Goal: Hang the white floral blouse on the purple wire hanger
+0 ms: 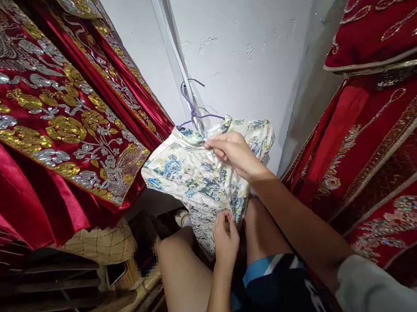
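A short-sleeved floral shirt (pixel 199 177), cream with blue and yellow flowers, hangs on a purple wire hanger (pixel 192 108) against the wall. Near the collar, my right hand (pixel 233 152) pinches the shirt's front edge between thumb and fingers. Lower on the front opening, my left hand (pixel 225 235) has its thumb and fingertips closed on the fabric. The shirt's lower end drops between my knees.
Red garments with gold and silver sequins (pixel 66 128) hang at the left, and more beaded red garments (pixel 392 152) at the right. A white wall (pixel 246 33) stands ahead. Wooden furniture (pixel 117 311) and a phone-like object (pixel 117 273) are at the lower left.
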`<state>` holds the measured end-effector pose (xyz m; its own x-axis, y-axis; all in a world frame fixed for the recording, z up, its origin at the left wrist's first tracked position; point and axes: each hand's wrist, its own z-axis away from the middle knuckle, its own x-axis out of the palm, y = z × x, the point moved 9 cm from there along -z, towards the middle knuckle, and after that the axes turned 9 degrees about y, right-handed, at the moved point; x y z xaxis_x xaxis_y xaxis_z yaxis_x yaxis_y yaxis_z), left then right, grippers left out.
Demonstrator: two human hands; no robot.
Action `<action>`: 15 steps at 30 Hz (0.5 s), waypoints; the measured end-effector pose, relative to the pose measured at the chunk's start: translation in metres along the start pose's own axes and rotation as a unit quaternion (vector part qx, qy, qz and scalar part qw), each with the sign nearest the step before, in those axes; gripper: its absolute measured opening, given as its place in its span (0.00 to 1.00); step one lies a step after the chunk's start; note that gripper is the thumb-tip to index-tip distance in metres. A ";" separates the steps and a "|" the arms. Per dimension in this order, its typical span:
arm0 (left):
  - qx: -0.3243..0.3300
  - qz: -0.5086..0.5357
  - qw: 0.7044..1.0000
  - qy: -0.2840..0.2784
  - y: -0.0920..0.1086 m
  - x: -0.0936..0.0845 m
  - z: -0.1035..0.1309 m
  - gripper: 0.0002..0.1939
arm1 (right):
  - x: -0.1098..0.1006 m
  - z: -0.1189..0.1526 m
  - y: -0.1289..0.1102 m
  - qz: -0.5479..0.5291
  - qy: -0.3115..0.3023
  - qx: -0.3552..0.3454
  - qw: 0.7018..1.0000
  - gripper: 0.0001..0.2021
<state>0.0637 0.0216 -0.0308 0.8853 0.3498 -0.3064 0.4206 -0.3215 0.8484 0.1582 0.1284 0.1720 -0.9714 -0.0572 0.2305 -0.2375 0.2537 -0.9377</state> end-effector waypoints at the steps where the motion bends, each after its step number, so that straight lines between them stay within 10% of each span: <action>1: 0.008 -0.002 1.000 -0.005 0.000 0.002 -0.001 0.09 | 0.003 -0.006 -0.010 -0.001 0.003 -0.015 1.000 0.11; 6: 0.063 -0.006 0.997 -0.049 0.030 -0.009 -0.040 0.08 | 0.002 -0.009 -0.011 0.028 0.014 -0.049 0.998 0.08; 11: 0.209 0.028 0.972 0.108 0.129 -0.078 -0.130 0.16 | -0.005 -0.003 -0.013 0.036 0.010 -0.087 0.995 0.06; 15: 0.295 -0.054 0.951 0.071 0.187 -0.073 -0.170 0.10 | -0.003 -0.007 -0.021 0.047 0.007 -0.118 0.992 0.06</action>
<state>0.0440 0.0850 0.2235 0.8124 0.5113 -0.2803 0.5829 -0.7000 0.4126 0.1664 0.1301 0.1929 -0.9887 -0.0103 0.1493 -0.1361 0.4769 -0.8684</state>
